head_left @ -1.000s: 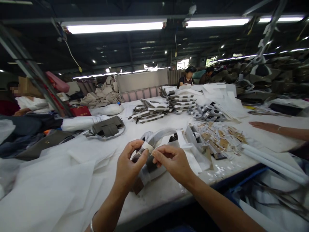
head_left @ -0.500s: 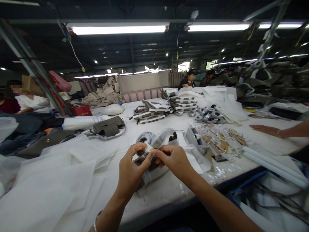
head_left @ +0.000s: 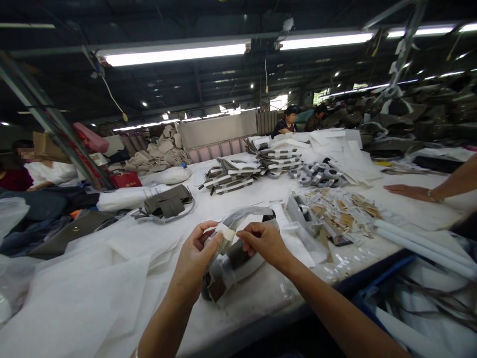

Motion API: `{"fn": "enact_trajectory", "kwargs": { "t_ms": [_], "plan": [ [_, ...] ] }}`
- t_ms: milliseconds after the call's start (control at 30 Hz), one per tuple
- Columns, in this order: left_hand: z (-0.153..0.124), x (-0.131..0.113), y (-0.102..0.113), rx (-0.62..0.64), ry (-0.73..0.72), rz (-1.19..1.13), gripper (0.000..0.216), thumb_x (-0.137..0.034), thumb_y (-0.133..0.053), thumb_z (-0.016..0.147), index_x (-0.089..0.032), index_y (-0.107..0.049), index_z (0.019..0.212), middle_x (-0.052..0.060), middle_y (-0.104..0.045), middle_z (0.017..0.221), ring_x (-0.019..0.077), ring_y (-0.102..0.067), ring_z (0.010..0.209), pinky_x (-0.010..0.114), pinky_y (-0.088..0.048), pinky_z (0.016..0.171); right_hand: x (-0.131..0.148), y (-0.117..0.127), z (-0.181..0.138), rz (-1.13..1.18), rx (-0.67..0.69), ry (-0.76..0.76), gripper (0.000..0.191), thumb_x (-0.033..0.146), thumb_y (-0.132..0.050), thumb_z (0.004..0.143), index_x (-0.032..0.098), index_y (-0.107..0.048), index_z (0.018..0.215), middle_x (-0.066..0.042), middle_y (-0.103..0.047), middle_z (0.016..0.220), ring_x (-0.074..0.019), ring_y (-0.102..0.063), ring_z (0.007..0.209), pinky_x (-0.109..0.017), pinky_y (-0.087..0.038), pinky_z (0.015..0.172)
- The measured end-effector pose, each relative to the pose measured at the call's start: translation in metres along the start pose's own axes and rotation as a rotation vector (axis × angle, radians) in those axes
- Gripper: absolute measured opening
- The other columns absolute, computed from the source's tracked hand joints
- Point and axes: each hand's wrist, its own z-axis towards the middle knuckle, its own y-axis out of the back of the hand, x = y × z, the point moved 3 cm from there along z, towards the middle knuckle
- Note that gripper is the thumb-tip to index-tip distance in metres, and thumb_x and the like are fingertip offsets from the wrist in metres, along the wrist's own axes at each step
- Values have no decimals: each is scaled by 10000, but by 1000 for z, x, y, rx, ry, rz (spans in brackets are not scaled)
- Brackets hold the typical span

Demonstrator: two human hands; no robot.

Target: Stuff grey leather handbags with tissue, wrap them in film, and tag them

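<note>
My left hand (head_left: 196, 256) is closed, thumb and fingers pinching a small white piece (head_left: 225, 231) that looks like folded paper or cloth. The fingertips of my right hand (head_left: 266, 244) are pinched together at that piece's right edge. Just below and behind both hands lies a dark grey-brown strap (head_left: 238, 253), curved into a loop and partly wrapped in translucent film. A brown end of it shows near the left wrist. My left hand covers part of the loop.
Loose white sheets (head_left: 93, 278) spread across the left. Beyond are wrapped strap bundles (head_left: 238, 174) and a grey bag (head_left: 167, 201). Brown and white tags (head_left: 346, 214) are heaped at right, near another person's hand (head_left: 408, 191). White tubes (head_left: 421, 251) overhang the table's front edge.
My hands have drawn slightly apart, the left shifting left with the white piece, which is now more exposed. The brown strap end has come into sight below them.
</note>
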Motion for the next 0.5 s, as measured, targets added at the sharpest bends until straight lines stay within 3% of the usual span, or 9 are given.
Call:
{"fn": "enact_trajectory", "kwargs": {
  "t_ms": [100, 167, 233, 333, 433, 500],
  "plan": [
    [3, -1, 2, -3, -3, -5, 480, -477, -751, 756, -194, -580, 1105, 38, -700, 922, 146, -640, 748, 226, -489, 664, 10, -3, -12, 111, -99, 19, 345, 468, -692, 829, 156, -711, 975, -45, -739, 738, -160, -690, 616, -268, -548, 637],
    [3, 0, 2, -14, -34, 46, 456, -481, -740, 770, -194, -587, 1088, 39, -698, 937, 145, -634, 753, 225, -490, 662, 19, -10, -22, 299, -95, 0, 535, 459, -704, 829, 179, -587, 1270, -55, -761, 914, -193, -724, 835, -331, -556, 841],
    [1, 3, 2, -28, -84, 128, 428, -483, -733, 777, -196, -594, 1063, 39, -692, 946, 154, -633, 769, 234, -496, 670, 30, -21, -29, 449, -46, -4, 683, 442, -718, 825, 202, -444, 1403, -52, -747, 1029, -197, -700, 974, -361, -511, 957],
    [-2, 5, 1, -69, -205, 291, 398, -480, -729, 776, -199, -607, 1030, 48, -679, 964, 194, -644, 860, 270, -515, 738, 42, -33, -30, 515, -7, 11, 628, 431, -738, 809, 215, -476, 1338, -36, -736, 1013, -196, -689, 951, -353, -520, 920],
    [-4, 5, 6, -150, -351, 433, 376, -491, -703, 790, -206, -631, 1026, 64, -666, 1029, 227, -636, 956, 309, -522, 822, 42, -38, -18, 458, -14, 20, 478, 457, -756, 785, 212, -582, 1156, -18, -729, 905, -194, -691, 853, -323, -544, 821],
    [-4, 5, 13, -195, -442, 502, 351, -508, -634, 838, -217, -655, 1034, 72, -650, 1113, 248, -612, 1060, 347, -505, 921, 38, -36, -10, 402, 1, 36, 454, 489, -734, 798, 216, -599, 1135, -21, -732, 909, -199, -694, 843, -323, -548, 801]
  ]
}}
